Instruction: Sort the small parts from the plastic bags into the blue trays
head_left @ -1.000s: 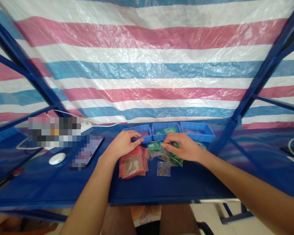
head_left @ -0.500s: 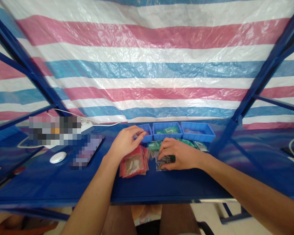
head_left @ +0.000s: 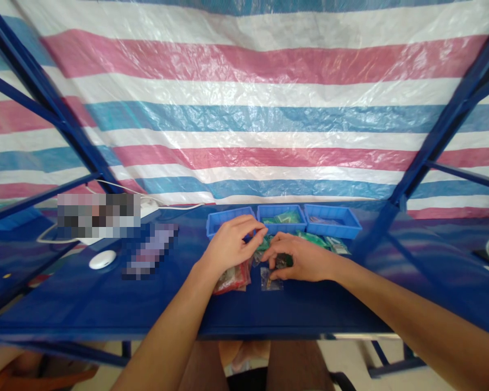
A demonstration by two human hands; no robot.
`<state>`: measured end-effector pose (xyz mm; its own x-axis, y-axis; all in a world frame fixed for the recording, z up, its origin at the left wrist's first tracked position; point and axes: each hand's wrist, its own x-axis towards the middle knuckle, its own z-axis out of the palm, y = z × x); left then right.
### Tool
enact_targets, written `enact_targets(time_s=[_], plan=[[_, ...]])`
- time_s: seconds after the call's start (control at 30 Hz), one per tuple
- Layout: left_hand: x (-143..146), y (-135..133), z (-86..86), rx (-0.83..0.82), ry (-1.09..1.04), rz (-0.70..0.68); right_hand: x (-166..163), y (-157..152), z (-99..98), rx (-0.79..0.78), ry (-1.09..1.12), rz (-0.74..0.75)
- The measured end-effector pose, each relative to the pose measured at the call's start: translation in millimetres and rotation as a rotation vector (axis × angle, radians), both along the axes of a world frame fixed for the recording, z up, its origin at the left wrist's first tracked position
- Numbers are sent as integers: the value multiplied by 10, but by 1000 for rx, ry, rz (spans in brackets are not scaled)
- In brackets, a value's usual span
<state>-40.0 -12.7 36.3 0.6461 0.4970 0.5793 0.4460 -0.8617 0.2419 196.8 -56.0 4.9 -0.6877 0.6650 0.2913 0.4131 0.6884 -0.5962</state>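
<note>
My left hand [head_left: 233,244] hovers over a pile of small plastic bags, its fingers pinched together near some green bags [head_left: 264,243]. Below its wrist lies a stack of red bags [head_left: 233,279]. My right hand [head_left: 299,257] rests on the pile with curled fingers closed on a dark bag [head_left: 284,261]. A clear bag [head_left: 270,279] with small brass parts lies on the blue tabletop [head_left: 106,304] just in front of the right hand. What the left fingertips pinch is hidden.
Three blue trays stand in a row behind the hands: left [head_left: 218,220], middle [head_left: 281,217] with green bags, right [head_left: 330,220]. More bags [head_left: 324,241] lie before the right tray. A white round object [head_left: 102,259] and a white cable [head_left: 175,207] lie at left. Blue frame posts [head_left: 407,184] flank the bench.
My left hand left the rim of the left tray and came right, over the pile, to meet my right hand. My right hand drew in slightly and closed on a dark bag.
</note>
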Motion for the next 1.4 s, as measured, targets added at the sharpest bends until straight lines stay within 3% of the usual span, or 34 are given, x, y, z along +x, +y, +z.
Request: enact_targets(time_s=[0.4, 0.6, 0.8, 1.07, 1.4], plan=[[42, -34, 9, -103, -52, -16, 17, -7, 4, -86, 73, -38], [83, -86, 62, -354, -140, -45, 57, 104, -26, -164, 430, -173], [125, -48, -38, -469, -169, -48, 62, 200, -82, -264, 725, -273], [139, -19, -101, -578, -353, -105, 2, 145, -54, -374, 761, -199], [147, -41, -169, -485, -288, -112, 4, 157, -62, -380, 742, -221]])
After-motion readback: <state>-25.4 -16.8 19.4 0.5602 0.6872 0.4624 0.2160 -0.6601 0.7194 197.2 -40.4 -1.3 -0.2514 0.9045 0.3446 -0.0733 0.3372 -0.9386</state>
